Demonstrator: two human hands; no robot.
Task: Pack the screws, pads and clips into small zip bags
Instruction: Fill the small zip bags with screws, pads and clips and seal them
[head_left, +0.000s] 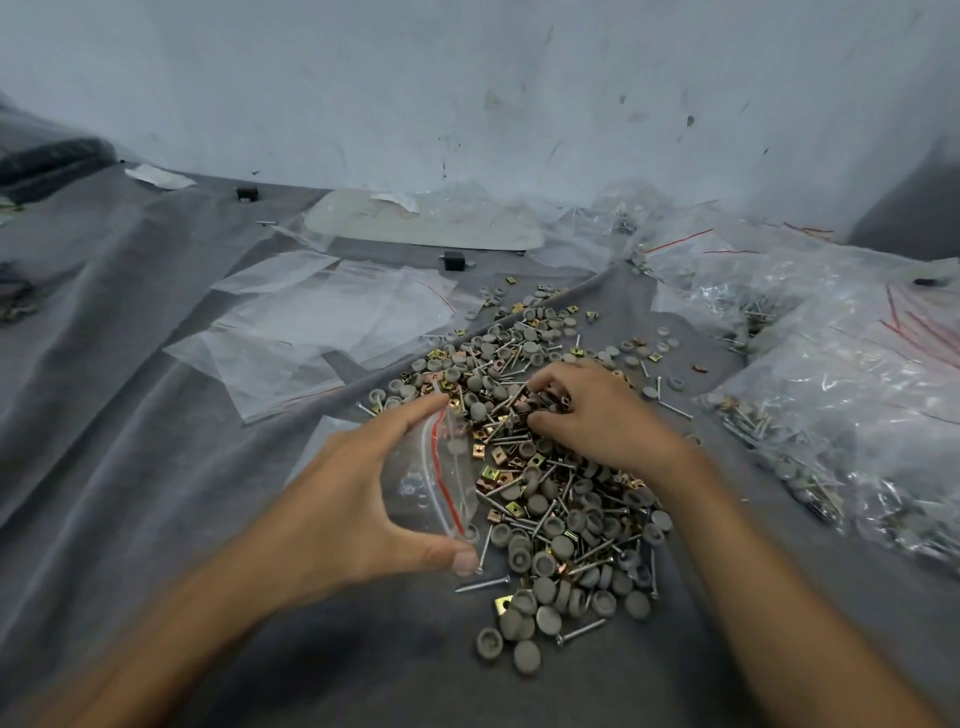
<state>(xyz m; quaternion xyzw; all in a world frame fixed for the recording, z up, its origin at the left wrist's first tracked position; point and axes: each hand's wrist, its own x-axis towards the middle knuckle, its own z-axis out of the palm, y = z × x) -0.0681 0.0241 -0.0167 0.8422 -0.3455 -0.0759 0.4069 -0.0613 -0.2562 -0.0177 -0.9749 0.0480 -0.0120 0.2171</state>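
Observation:
A loose heap (550, 499) of grey round pads, silver screws and brass-coloured square clips lies on the grey cloth in the middle. My left hand (358, 499) holds a small clear zip bag (441, 478) with a red seal line, spread between index finger and thumb at the heap's left edge. A grey pad shows inside the bag near its top. My right hand (592, 410) rests on the upper part of the heap, fingers curled down into the parts; what they pinch is hidden.
Several empty zip bags (332, 322) lie flat to the upper left. Filled bags (841, 395) of parts are piled along the right. A pale flat plate (415, 223) lies by the wall, with two small black blocks (453, 260) near it.

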